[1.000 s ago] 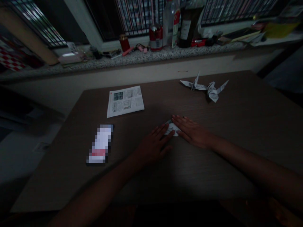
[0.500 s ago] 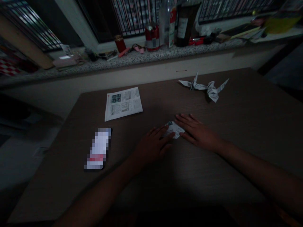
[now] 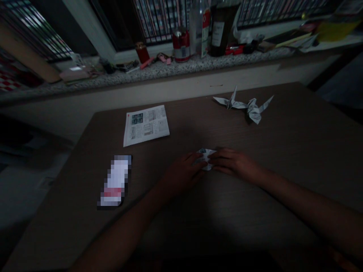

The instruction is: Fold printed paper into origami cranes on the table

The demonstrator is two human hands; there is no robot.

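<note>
A small folded piece of printed paper (image 3: pixel 209 154) lies on the table between my two hands. My left hand (image 3: pixel 185 170) holds its left side, with fingers on the upper part and the thumb near the lower middle. On the other side, my right hand (image 3: pixel 234 162) has its fingers drawn together with the tips on the paper's right part. Those fingertips cover some of the paper, so its full outline is hidden. Two folded paper cranes (image 3: pixel 231 102) rest side by side beyond my right hand.
A folded printed sheet (image 3: pixel 146 125) lies at the back left of the table (image 3: pixel 255 223). In front of it is a phone (image 3: pixel 115 181) with a lit, blurred screen. Behind the table, a stone windowsill (image 3: pixel 159 72) carries a red can (image 3: pixel 181 47), bottles and small items.
My right hand's fingers, spread flat earlier, have come together and moved slightly inward over the paper. My left hand stays on the paper's left side. The view has shifted slightly.
</note>
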